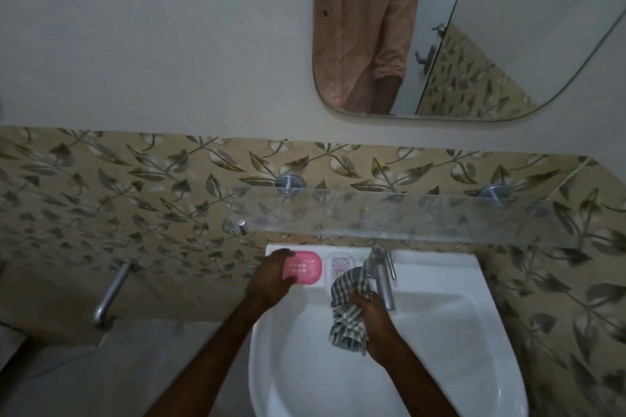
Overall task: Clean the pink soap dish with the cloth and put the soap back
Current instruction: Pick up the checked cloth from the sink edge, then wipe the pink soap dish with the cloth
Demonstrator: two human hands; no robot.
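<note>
View from above a white sink (443, 284) set against a wall of beige tiles (101, 186) with a leaf pattern. The left hand (275, 281) reaches to the sink's back left corner and grips the left end of the pink soap dish (306, 267), fingers curled over its far edge and thumb on its near edge. The dish is oval, open side up, with pale marks inside and nothing in it; whether it rests on the ledge or is lifted slightly cannot be told. Just to its right on the ledge sits a small white rectangular item (339, 266) with a printed top, possibly the soap, though it is too blurred to be sure. The right hand (374, 320) is over the basin, fingers clamped round a bunched checked cloth (349, 313) in grey and white, whose upper end touches the chrome tap (382, 272). A clear glass shelf (423, 213) runs along the wall above the sink, and a mirror (508, 27) higher up reflects a person's orange checked shirt. A metal spout (111, 294) sticks out of the tiles at the left.
</note>
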